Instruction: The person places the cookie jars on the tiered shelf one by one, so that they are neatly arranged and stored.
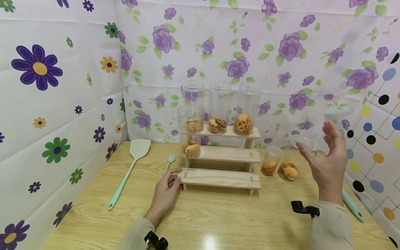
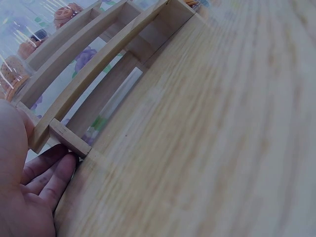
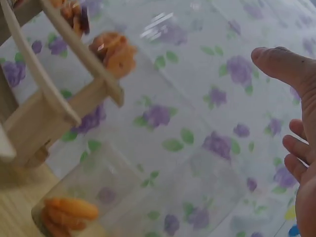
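Observation:
A three-tier wooden stand [image 1: 218, 177] stands on the table. At the left end of its lowest tier, my left hand [image 1: 167, 191] grips the board and its leg; in the left wrist view its fingers [image 2: 59, 177] bend against the leg. Raised at the right, my right hand [image 1: 332, 163] has its thumb and fingers spread, holding nothing. Beneath and left of it, a clear jar with golden snacks [image 1: 289, 171] and a smaller jar [image 1: 271, 161] stand on the table. Three clear snack jars, one with pretzels [image 1: 243, 124], occupy the top tier. Another jar [image 1: 191, 147] is on the middle tier's left.
A spatula with a mint handle [image 1: 125, 177] lies on the left of the table, and a small pale spoon [image 1: 170, 159] lies nearer the stand. Behind the right hand a whisk's turquoise handle [image 1: 353, 205] shows. Flowered cloth [image 1: 200, 52] hangs behind the table.

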A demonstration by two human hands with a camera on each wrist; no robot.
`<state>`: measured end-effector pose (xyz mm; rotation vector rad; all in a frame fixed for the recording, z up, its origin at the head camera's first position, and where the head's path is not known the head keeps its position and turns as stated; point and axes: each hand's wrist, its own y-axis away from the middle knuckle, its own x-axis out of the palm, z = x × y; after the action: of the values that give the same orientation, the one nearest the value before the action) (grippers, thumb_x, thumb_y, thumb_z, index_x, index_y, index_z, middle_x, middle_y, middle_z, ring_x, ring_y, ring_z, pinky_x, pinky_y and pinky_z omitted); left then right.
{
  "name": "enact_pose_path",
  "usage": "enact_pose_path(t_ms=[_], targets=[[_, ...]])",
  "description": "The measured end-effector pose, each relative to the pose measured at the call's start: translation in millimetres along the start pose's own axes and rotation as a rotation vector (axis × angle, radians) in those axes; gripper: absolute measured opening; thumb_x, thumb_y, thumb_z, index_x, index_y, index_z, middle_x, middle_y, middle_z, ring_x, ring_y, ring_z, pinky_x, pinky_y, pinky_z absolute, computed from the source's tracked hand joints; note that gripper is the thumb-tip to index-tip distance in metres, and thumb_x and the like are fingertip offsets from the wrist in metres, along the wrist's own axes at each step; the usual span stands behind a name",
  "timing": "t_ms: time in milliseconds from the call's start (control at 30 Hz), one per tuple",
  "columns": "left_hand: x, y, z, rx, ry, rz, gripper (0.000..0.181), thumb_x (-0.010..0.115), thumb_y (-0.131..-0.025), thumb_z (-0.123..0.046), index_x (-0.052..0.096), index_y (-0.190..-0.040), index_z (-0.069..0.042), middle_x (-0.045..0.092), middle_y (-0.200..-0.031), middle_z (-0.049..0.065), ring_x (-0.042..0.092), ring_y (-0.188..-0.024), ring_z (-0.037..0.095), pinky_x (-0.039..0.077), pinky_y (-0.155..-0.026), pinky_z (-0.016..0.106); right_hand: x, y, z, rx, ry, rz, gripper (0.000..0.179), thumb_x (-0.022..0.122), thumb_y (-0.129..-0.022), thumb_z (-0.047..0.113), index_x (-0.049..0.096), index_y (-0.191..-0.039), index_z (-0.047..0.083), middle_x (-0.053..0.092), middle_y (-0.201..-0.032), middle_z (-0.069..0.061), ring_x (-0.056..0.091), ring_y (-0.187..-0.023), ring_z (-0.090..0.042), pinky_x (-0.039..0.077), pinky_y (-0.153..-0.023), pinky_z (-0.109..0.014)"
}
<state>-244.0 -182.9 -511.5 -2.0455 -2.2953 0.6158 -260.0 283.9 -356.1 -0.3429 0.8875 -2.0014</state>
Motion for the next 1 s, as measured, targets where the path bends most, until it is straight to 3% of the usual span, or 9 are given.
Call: enact_pose_path(t_ms=[133, 300, 467, 600, 767, 1000], targets=[[0.8, -0.4, 0.0, -0.003, -0.003, 0.004, 0.03, 0.062, -0.116, -0.012, 0.069, -0.144, -0.017, 0.08, -0.119, 0.011, 0.077, -0.111, 0.024, 0.062, -0.091, 0.023, -6, 3.7, -33, 0.093, 0.019, -0.016, 0.094, 0.091, -0.089, 0.003, 0.045, -0.17, 0.02, 0.05, -0.17, -0.005, 0.048, -0.155, -0.018, 0.036, -0.129, -0.028], [2.8, -0.8, 1.5, 0.001, -0.013, 0.004, 0.03, 0.062, -0.116, -0.012, 0.069, -0.145, -0.017, 0.08, -0.118, 0.01, 0.077, -0.111, 0.022, 0.062, -0.091, 0.023, -9, 13.1, -87, 0.216, 0.057, 0.045, 0.098, 0.093, -0.093, 0.016, 0.038, -0.173, 0.029, 0.043, -0.175, 0.001, 0.043, -0.159, -0.019, 0.033, -0.13, -0.025], [4.3, 0.1, 4.6, 0.0, -0.028, 0.006, 0.031, 0.063, -0.115, -0.011, 0.068, -0.145, -0.017, 0.08, -0.117, 0.008, 0.077, -0.109, 0.02, 0.062, -0.09, 0.024, -8, 26.1, -118, 0.302, 0.058, 0.096, 0.101, 0.092, -0.095, 0.023, 0.033, -0.175, 0.031, 0.041, -0.177, -0.001, 0.043, -0.159, -0.022, 0.032, -0.132, -0.031], [4.1, 1.2, 5.0, -0.017, -0.02, 0.007, 0.03, 0.063, -0.115, -0.011, 0.068, -0.145, -0.017, 0.08, -0.117, 0.007, 0.077, -0.109, 0.019, 0.063, -0.09, 0.025, -6, 37.9, -137, 0.367, 0.046, 0.132, 0.104, 0.091, -0.097, 0.024, 0.027, -0.178, 0.027, 0.039, -0.178, -0.006, 0.041, -0.161, -0.026, 0.032, -0.134, -0.036], [3.7, 2.2, 5.1, -0.017, -0.018, 0.004, 0.03, 0.062, -0.115, -0.01, 0.068, -0.145, -0.015, 0.08, -0.117, 0.008, 0.077, -0.108, 0.02, 0.064, -0.09, 0.026, -1, 49.9, -154, 0.393, 0.053, 0.17, 0.103, 0.091, -0.097, 0.02, 0.027, -0.178, 0.021, 0.04, -0.177, -0.012, 0.043, -0.16, -0.034, 0.034, -0.133, -0.041], [3.2, -0.6, 4.6, -0.037, -0.023, -0.001, 0.03, 0.062, -0.115, -0.011, 0.069, -0.144, -0.019, 0.08, -0.118, 0.009, 0.077, -0.108, 0.019, 0.063, -0.091, 0.024, 7, 56.6, -161, 0.397, 0.076, 0.206, 0.103, 0.092, -0.096, 0.027, 0.029, -0.177, 0.027, 0.042, -0.176, -0.011, 0.045, -0.156, -0.036, 0.038, -0.13, -0.033]])
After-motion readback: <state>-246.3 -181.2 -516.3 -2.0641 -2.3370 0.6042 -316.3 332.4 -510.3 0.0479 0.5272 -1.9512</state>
